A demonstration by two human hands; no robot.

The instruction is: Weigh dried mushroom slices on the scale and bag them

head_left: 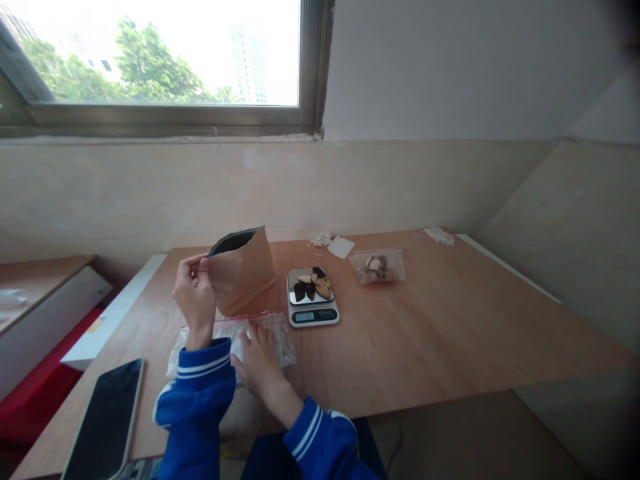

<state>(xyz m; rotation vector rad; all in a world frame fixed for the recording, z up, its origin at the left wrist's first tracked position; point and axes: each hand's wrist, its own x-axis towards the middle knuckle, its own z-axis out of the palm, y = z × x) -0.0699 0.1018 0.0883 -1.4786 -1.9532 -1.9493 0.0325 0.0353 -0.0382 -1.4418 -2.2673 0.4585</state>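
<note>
My left hand [196,293] pinches the top left corner of a brown kraft paper pouch [243,273]. The pouch is tilted, its dark mouth gaping, and I cannot see what is inside. Below it lie clear zip bags [284,340] with a red seal line. My right hand [260,360] rests on these bags, fingers stretched forward and apart. To the right of the pouch stands a white kitchen scale [314,317]. Dark and pale dried-looking pieces [313,285] are heaped on its plate; the digits on its display are too small to read.
A clear zip bag with brownish pieces [381,267] lies right of the scale. Behind are a white paper square [341,247], crumpled white scraps [321,239] and another white scrap [439,236]. A tablet [105,420] lies at the front left. The wall bounds the wooden table's [425,333] back.
</note>
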